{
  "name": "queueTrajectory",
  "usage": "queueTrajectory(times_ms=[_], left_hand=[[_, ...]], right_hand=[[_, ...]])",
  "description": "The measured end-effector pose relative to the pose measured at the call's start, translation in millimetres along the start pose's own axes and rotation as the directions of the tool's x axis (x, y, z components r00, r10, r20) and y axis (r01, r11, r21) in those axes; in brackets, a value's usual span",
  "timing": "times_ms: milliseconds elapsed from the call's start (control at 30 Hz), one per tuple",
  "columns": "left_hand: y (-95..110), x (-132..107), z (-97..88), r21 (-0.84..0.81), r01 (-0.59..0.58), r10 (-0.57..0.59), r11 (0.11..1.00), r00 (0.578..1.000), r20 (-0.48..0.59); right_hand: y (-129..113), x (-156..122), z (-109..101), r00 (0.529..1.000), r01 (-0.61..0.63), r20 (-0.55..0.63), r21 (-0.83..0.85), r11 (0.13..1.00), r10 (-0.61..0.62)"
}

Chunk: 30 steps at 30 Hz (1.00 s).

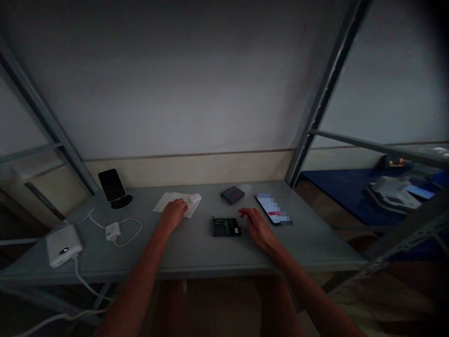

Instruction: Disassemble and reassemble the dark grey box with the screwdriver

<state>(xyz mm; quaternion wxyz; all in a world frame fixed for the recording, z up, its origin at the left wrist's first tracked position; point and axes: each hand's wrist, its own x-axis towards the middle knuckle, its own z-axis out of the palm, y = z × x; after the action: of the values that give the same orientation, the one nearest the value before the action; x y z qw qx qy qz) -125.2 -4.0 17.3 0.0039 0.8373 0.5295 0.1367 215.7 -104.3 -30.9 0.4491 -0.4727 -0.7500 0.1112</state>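
Observation:
My left hand rests at the right part of a white paper sheet, its fingers curled together. What they hold, if anything, is hidden. Just right of those fingers, on the paper, lies a small white rounded item. My right hand hovers by the right side of an opened dark box with a green circuit board inside, fingers loosely bent and apart, holding nothing visible. Behind that box sits a dark flat square cover with a reddish mark.
A tablet or phone with a lit screen lies right of my right hand. At left on the grey table are a dark-screened device on a stand, a white charger, and a white power unit with cables. Metal posts flank the table.

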Motion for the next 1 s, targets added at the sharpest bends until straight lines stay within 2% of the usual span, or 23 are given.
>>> queueTrajectory(times_ms=[267, 433, 567, 767, 900, 1000], left_hand=[[1.0, 0.2, -6.9, 0.101, 0.015, -0.014, 0.995, 1.0, -0.007], [16.1, -1.9, -11.9, 0.1, 0.042, -0.04, 0.994, 0.999, -0.023], [40.4, -2.3, -4.2, -0.048, 0.016, -0.018, 0.999, 0.999, -0.037], [79.6, -1.1, 21.9, -0.279, -0.129, 0.14, 0.952, 0.99, 0.02], [89.2, 16.4, 35.1, -0.444, -0.106, 0.139, 0.89, 0.989, 0.043], [88.5, 37.4, 44.4, -0.663, -0.052, 0.106, 0.747, 0.993, 0.041]], right_hand=[[3.3, 2.0, 3.7, 0.995, -0.079, -0.061, 0.026, 0.997, 0.08], [6.0, 2.3, 3.1, 0.983, -0.163, -0.065, 0.091, 0.982, 0.17], [7.6, 3.8, -0.6, 0.976, -0.152, -0.144, 0.098, 0.983, 0.165], [11.3, 9.9, -6.3, 0.936, -0.045, -0.349, 0.022, 0.999, 0.05], [10.3, 30.7, -4.4, 0.923, -0.044, -0.364, 0.218, 0.975, 0.123], [9.5, 59.8, 5.4, 0.932, -0.105, -0.257, 0.484, 0.869, 0.256]])
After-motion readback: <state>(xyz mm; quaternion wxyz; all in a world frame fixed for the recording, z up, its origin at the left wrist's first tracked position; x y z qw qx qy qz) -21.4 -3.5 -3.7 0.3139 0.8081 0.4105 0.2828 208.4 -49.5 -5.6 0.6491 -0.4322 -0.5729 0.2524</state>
